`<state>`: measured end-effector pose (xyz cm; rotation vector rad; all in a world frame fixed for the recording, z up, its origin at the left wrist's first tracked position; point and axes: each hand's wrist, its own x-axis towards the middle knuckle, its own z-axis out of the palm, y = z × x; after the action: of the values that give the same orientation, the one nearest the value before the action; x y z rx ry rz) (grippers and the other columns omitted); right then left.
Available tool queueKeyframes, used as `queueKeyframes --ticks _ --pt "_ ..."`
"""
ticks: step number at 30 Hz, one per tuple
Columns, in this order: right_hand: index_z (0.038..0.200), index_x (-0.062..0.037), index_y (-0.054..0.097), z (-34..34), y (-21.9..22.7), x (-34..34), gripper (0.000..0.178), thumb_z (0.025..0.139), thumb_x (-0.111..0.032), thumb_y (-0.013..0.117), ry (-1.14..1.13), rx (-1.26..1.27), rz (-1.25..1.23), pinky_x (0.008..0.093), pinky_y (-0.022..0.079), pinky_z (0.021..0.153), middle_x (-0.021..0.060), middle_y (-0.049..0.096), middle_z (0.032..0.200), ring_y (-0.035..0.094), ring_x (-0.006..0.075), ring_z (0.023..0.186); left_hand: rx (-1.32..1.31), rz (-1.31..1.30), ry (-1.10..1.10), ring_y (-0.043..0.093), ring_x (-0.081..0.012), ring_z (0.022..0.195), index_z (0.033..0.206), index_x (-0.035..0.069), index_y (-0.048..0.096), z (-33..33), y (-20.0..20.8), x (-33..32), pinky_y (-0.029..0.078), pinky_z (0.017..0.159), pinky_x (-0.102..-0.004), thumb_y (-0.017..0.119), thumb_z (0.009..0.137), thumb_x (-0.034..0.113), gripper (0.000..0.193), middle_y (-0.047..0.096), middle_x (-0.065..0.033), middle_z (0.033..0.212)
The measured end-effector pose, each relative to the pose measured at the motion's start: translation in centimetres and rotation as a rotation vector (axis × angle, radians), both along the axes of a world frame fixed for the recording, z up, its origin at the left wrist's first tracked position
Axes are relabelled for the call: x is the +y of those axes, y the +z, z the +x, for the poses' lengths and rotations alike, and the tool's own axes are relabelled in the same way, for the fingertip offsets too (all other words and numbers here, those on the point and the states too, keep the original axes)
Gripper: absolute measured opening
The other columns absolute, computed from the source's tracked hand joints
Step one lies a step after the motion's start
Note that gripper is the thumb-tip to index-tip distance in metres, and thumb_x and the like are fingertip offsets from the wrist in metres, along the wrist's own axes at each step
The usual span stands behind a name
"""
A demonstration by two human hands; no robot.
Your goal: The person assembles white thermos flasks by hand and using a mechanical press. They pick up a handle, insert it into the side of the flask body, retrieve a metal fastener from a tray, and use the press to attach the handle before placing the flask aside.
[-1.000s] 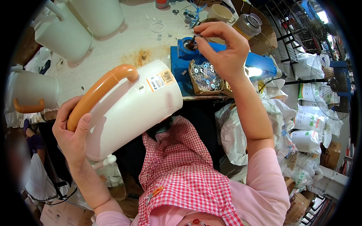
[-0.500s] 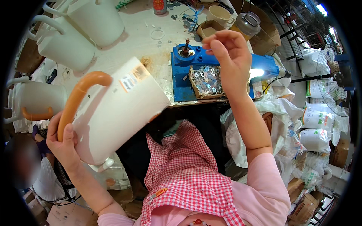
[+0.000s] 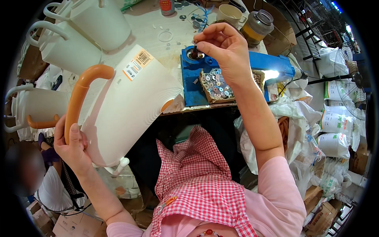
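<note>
My left hand (image 3: pixel 73 148) is closed around the orange handle (image 3: pixel 77 98) of a white plastic bucket (image 3: pixel 126 100). Tilted over the table's front edge, the bucket bears an orange and white label, a small orange piece at its ridged end and a white knob near my forearm. The thumb and fingers of my right hand (image 3: pixel 225 49) are pinched together at the top of a dark upright post on a blue machine (image 3: pixel 256 59). Whatever small thing lies between the fingertips cannot be made out. Under my right wrist, a cardboard tray (image 3: pixel 217 85) holds many small washers.
More white buckets (image 3: pixel 75 43) stand at the back left, and another lies at the left edge. A cup (image 3: pixel 230 15) and a jar of yellowish liquid (image 3: pixel 256 27) are behind the machine. Plastic bags (image 3: pixel 292 122) hang at its right. A person sits at far left.
My right hand has come down and left to the post, its fingers closing into a pinch. The bucket has turned a little in my left hand, bringing its label and orange end piece into fuller view.
</note>
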<state>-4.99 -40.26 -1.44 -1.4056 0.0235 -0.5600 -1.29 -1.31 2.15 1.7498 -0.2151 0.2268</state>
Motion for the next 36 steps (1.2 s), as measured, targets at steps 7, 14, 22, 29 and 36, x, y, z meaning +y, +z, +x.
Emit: queueKeyframes --ticks 7,14,22,29,36 --pt "0.111 -0.0016 0.059 -3.4 0.6 1.9 0.029 0.087 -0.009 0.073 -0.204 -0.002 -0.175 0.0270 0.054 0.082 0.0075 0.069 0.098 0.066 0.0137 0.091 -0.135 0.054 -0.038 0.038 -0.0012 0.051 0.123 -0.007 0.060 0.4 0.9 -1.0 0.030 0.047 -0.0162 0.071 0.094 0.015 0.038 0.058 0.0012 0.076" --pt "0.122 0.0036 0.062 -4.0 0.2 3.5 0.045 0.095 -0.031 0.072 0.120 0.113 0.064 0.0274 0.052 0.086 0.0056 0.071 0.104 0.063 0.0098 0.096 -0.440 0.239 -0.190 0.067 -0.0131 0.090 0.107 -0.002 0.070 1.9 4.7 -9.0 0.053 0.083 -0.0251 0.083 0.078 0.003 0.032 0.072 -0.0069 0.101" --pt "0.121 0.0046 0.061 -4.1 -1.1 0.3 0.049 0.093 -0.034 0.073 0.001 0.053 0.116 0.0282 0.053 0.086 0.0083 0.071 0.109 0.065 0.0121 0.097 -0.477 0.177 -0.296 0.067 -0.0121 0.085 0.104 -0.001 0.072 4.9 3.4 -14.5 0.054 0.079 -0.0239 0.084 0.075 0.000 0.032 0.072 -0.0054 0.094" --pt "0.121 0.0047 0.061 -3.8 -0.9 0.3 0.046 0.095 -0.031 0.072 -0.034 0.053 0.144 0.0275 0.053 0.084 0.0078 0.071 0.107 0.064 0.0113 0.095 -0.370 0.168 -0.265 0.066 -0.0115 0.084 0.104 0.000 0.072 6.1 2.6 -15.0 0.053 0.078 -0.0236 0.084 0.077 0.003 0.030 0.072 -0.0041 0.094" --pt "0.117 0.0066 0.063 -3.6 -0.9 0.4 0.038 0.096 -0.024 0.069 -0.019 0.167 0.123 0.0281 0.054 0.079 0.0091 0.072 0.103 0.065 0.0116 0.091 -0.147 0.274 -0.357 0.059 -0.0079 0.081 0.106 0.002 0.072 7.8 1.1 -14.5 0.048 0.074 -0.0239 0.083 0.084 0.018 0.029 0.068 0.0010 0.088"
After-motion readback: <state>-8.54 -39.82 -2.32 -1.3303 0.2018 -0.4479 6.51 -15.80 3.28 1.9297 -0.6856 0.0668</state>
